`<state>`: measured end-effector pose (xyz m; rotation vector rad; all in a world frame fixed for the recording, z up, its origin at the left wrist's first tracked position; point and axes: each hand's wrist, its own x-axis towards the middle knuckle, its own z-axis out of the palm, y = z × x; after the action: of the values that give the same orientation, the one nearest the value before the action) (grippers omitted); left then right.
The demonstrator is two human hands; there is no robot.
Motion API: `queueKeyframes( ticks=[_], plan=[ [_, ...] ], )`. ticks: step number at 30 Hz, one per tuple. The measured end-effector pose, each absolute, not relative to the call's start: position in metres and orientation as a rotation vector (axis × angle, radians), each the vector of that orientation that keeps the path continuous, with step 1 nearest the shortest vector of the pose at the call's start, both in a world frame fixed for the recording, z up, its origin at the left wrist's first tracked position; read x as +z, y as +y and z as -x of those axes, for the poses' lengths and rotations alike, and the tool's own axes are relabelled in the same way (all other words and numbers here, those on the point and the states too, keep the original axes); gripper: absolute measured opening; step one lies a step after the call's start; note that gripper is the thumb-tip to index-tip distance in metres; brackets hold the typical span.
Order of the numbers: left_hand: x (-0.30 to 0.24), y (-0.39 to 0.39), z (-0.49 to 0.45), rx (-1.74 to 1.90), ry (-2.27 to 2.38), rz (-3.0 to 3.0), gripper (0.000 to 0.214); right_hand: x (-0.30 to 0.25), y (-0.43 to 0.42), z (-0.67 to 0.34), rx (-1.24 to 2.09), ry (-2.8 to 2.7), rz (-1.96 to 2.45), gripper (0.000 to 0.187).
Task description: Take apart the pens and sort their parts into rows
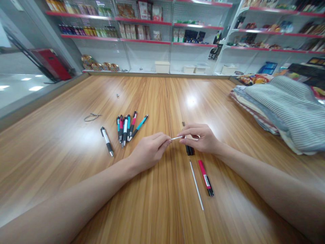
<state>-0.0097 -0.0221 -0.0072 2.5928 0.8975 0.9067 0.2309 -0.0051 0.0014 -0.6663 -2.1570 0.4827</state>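
Note:
Between my two hands stretches a thin white pen refill (177, 137). My left hand (150, 149) pinches one end of it, fingers closed. At the other end, the thumb and fingers of my right hand (201, 138) grip it. Black pen parts (189, 150) lie on the table just under my right hand, partly hidden by it. A small dark piece (183, 123) shows beyond the fingers. Nearer to me are a second white refill (196, 185) and a red and black pen barrel (206, 178).
Several click pens (125, 130) lie grouped left of centre, with a white and black pen (107, 141) apart. A grey cord loop (91, 117) and a tiny metallic bit (117, 95) lie farther off. Folded cloths (286, 108) are stacked at right; stocked shelves (144, 21) stand behind.

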Motion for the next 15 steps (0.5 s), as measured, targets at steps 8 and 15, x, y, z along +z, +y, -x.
queueKeyframes(
  ticks=[8,15],
  plan=[
    [-0.007,-0.023,0.010,0.908,0.908,-2.601,0.018,0.002,-0.007,-0.228,0.652,-1.964,0.683,0.009],
    [-0.007,-0.022,0.009,0.921,0.959,-2.561,0.019,0.002,-0.003,-0.237,0.807,-1.731,0.790,0.012]
  ],
)
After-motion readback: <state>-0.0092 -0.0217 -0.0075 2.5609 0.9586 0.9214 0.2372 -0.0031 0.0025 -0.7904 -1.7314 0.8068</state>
